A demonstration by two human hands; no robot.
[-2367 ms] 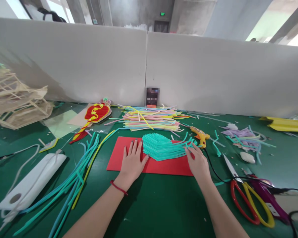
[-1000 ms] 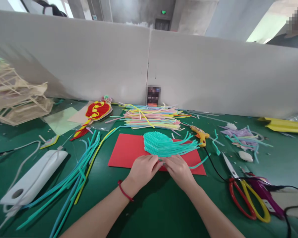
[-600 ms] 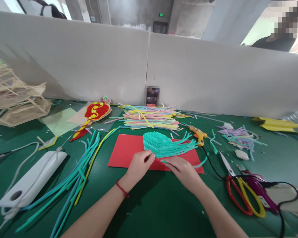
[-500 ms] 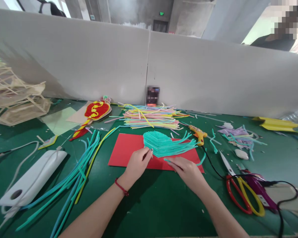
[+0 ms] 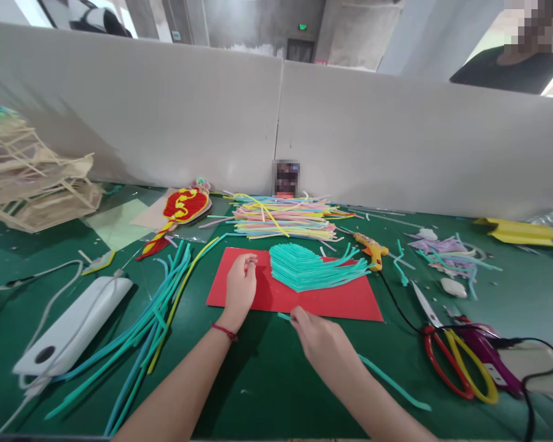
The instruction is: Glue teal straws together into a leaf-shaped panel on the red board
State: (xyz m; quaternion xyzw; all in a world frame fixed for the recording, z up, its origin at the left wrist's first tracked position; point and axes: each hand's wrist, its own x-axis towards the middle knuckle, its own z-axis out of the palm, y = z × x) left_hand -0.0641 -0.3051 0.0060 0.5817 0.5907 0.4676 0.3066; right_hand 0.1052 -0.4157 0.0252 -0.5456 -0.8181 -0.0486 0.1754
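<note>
Over the left part of a red card point(image 5: 341, 306) is my left hand point(image 5: 240, 288), its fingers curled in; whatever is between them, if anything, is hidden. My right hand point(image 5: 320, 334) pinches a teal pipe cleaner point(image 5: 394, 383) just in front of the card's near edge. One short tip pokes out left of the fingers, and the long end passes under my forearm to the right. On the card lies a leaf-like shape of teal pipe cleaners point(image 5: 297, 267), packed close at the left, with loose ends fanning right. Neither hand touches it.
Teal and blue pipe cleaners point(image 5: 154, 325) lie left, beside a white power bank-like device point(image 5: 76, 325). Behind the card is a pile of pastel pipe cleaners point(image 5: 281, 218). To the right are a yellow glue gun point(image 5: 373, 248), scissors point(image 5: 447, 356) and a black cable point(image 5: 399, 313).
My left hand has left the teal shape's edge and moved left. My right hand has come nearer and left with the pipe cleaner, whose long end now shows at right. The view shifts slightly.
</note>
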